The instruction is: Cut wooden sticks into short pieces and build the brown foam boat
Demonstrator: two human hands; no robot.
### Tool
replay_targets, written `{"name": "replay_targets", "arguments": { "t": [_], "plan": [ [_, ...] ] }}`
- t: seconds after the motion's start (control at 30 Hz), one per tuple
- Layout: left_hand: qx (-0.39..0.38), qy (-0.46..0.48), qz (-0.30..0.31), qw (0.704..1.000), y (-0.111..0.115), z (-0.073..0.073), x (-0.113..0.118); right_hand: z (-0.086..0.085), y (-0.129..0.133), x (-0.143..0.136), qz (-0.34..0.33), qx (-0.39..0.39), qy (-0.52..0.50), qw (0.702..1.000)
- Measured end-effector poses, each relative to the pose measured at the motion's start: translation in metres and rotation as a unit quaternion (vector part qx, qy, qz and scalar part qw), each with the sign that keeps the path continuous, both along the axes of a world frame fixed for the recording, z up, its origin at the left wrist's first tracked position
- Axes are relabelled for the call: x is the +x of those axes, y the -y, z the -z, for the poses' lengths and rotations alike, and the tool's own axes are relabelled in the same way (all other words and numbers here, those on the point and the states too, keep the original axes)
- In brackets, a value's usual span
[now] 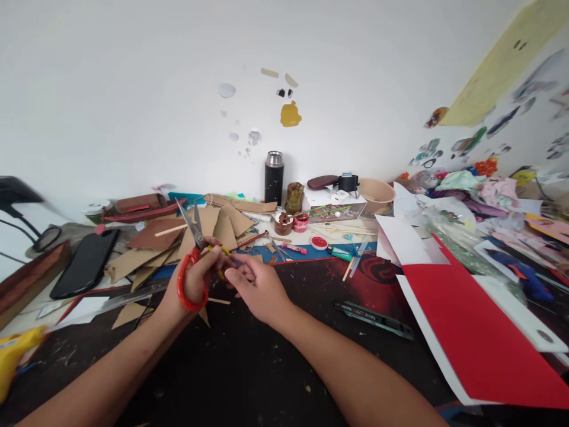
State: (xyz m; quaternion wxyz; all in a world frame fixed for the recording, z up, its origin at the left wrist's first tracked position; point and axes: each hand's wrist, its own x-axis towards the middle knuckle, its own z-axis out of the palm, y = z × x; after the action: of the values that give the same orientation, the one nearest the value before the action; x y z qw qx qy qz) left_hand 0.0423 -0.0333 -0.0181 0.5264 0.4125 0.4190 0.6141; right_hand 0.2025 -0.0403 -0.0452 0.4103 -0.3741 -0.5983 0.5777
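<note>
Scissors with orange-red handles [181,283] hang from my left hand [202,270], a handle loop around its thumb side. Their metal blades point up and to the left, spread apart. A small yellow piece [225,251] shows at the fingers of the same hand; its full shape is hidden. My right hand [262,289] meets the left one, its fingers closed in a pinch at this yellow piece. Both hands are above the near edge of the cluttered strip, beside cut brown cardboard pieces [166,233].
A green-black utility knife [374,319] and a large red sheet [480,332] lie to the right. Behind stand a black thermos [274,181], small paint pots [283,223] and a clear box [333,207]. A phone [85,264] and yellow glue gun [18,350] are left.
</note>
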Motion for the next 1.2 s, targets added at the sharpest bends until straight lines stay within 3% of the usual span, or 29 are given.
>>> {"name": "replay_targets", "arguments": {
  "t": [0.2, 0.33, 0.57, 0.8, 1.2],
  "plan": [
    [-0.014, 0.008, -0.034, 0.999, 0.004, 0.009, 0.004, -0.008, 0.002, 0.004, 0.029, 0.085, 0.065, 0.994],
    [-0.022, 0.013, -0.024, 0.999, 0.013, 0.002, 0.012, -0.006, -0.001, 0.004, 0.058, 0.111, 0.102, 0.987],
    [-0.037, 0.019, -0.039, 0.998, 0.025, -0.009, 0.022, -0.013, 0.006, 0.004, 0.010, 0.187, 0.144, 0.972],
    [-0.066, 0.043, -0.011, 0.997, 0.025, -0.008, 0.022, -0.018, 0.004, 0.006, 0.001, 0.208, 0.169, 0.963],
    [-0.088, -0.033, -0.010, 0.996, 0.030, -0.005, 0.030, -0.015, 0.012, -0.002, 0.029, 0.205, 0.217, 0.954]
  ]
}}
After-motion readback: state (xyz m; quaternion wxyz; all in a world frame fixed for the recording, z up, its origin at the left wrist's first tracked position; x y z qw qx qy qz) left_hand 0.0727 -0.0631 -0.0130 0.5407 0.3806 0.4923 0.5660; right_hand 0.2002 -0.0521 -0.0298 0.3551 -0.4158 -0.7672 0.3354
